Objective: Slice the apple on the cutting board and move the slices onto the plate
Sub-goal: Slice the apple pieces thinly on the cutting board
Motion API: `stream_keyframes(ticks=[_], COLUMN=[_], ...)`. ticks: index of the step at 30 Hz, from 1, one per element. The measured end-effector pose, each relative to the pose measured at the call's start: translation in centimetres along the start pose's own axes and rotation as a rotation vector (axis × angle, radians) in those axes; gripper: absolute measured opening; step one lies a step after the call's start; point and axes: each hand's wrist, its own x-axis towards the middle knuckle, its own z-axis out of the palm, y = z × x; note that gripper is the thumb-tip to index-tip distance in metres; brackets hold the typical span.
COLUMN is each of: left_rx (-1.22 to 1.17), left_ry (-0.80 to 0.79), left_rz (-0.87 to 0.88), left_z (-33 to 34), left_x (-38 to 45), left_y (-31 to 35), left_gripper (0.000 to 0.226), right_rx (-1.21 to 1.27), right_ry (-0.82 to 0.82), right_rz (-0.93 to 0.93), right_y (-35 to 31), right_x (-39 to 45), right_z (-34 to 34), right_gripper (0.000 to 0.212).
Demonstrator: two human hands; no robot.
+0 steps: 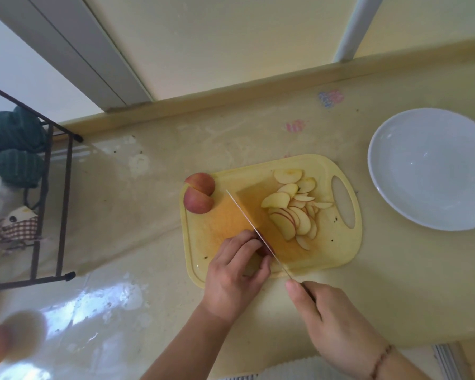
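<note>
**Q:** Which step is this?

**A:** Slicing — mid-cut. My right hand is wrapped round the handle of the knife, forefinger laid along the top toward the blade. The blade runs slantwise over the cutting board from its near edge toward the far-left corner. My left hand is curled over an apple piece at the board's near edge; only a sliver of red skin shows between my knuckles and the steel.

**Q:** Where does the fruit sit against your fingers?

**A:** Under them, almost wholly hidden. My left fingers are bent down onto it, tips tucked, knuckles right beside the flat of the blade. I cannot tell how much of the piece is left to cut.

**Q:** And the rest of the apple?

**A:** Two red-skinned wedges sit at the board's far-left corner, uncut, touching each other. The cut slices lie fanned and overlapping on the right half of the board, beside its handle hole. The plate stands well off the board's right edge — nothing on it.

**Q:** So how far along?

**A:** My judgement: roughly the middle. No slice has been moved over.

**Q:** What does the next move call for?

**A:** A straight press down close to the knuckles, then the holding fingers creep back by one thin slice. Risk as I judge it — the piece is small and the blade is near my fingertips.
</note>
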Motion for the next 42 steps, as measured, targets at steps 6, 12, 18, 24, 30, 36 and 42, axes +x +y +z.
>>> stream_keyframes(ticks=[6,12,18,24,30,36,42], left_rx=[0.042,0.197,0.169,0.256,0.167,0.169,0.148], left_ry=[0.0,-0.167,-0.282,-0.29,-0.276,-0.302,-0.24], left_rz=[0.019,0.071,-0.338,-0.444,-0.389,-0.379,-0.18], left_z=[0.1,-0.1,-0.2,-1.6,-2.6,-0.3,-0.1], left_x=[0.0,0.7,4.6,4.7,2.6,1.1,1.2], left_y=[0.1,0.1,1.2,1.3,0.4,2.3,1.2], left_gripper=[0.026,0.019,0.03,0.025,0.031,0.018,0.021], right_rx=[0.051,0.35,0.429,0.336,0.23,0.183,0.185], right_ry=[-0.002,-0.177,-0.259,-0.226,-0.112,-0.036,-0.066], right_rz=[-0.056,0.142,0.14,0.122,0.081,0.044,-0.006], right_y=[-1.1,0.5,0.4,0.7,1.0,0.2,-0.6], right_x=[4.0,4.0,3.4,2.4,2.1,2.1,3.8], right_z=[-0.6,-4.8,-5.3,-4.4,-2.9,-1.1,-2.1], right_gripper=[0.055,0.059,0.061,0.059,0.06,0.059,0.057])
